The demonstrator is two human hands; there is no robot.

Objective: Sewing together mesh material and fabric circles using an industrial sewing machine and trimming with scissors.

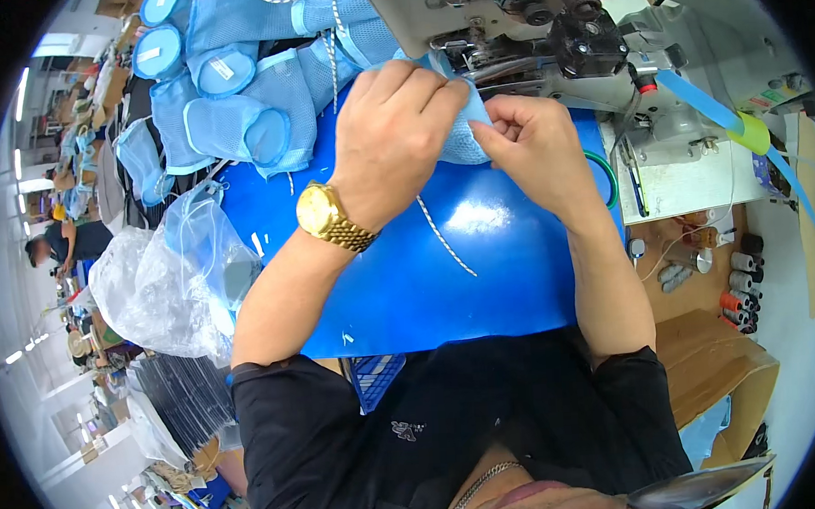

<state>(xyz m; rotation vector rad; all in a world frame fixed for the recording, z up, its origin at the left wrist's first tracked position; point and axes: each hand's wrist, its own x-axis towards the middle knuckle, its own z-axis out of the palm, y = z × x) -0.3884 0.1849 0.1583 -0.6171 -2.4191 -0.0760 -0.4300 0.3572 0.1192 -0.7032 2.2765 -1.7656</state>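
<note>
Mesh is bunched between both your hands right at the sewing machine [543, 26]: the light blue mesh piece [464, 139] sits at the far edge of the glossy blue work surface [445, 271], just in front of the machine's needle area. Your left hand [392, 131] is curled down over the piece, fingers closed around its far side, a gold watch [330, 217] on that wrist. Your right hand [535, 142] pinches the near right corner of the mesh between thumb and fingertips, closed tight on the fabric. A white cord [444, 239] trails from under your hands toward you across the blue surface.

Judging from how things lie, you are partway through a batch. A heap of finished-looking blue mesh pouches [224, 98], each with a rounded end panel, is piled at the far left, and more hang down beyond it. A clear plastic bag [165, 286] with blue pieces inside rests at the left edge, near your elbow. The piece in your hands seems to be at the seam stage, held at the machine, though whether the needle is stitching it I cannot tell, since your hands cover that spot. A blue binding tape [704, 101] runs in from the right toward the machine head, and thread spools [739, 292] stand at the right.
</note>
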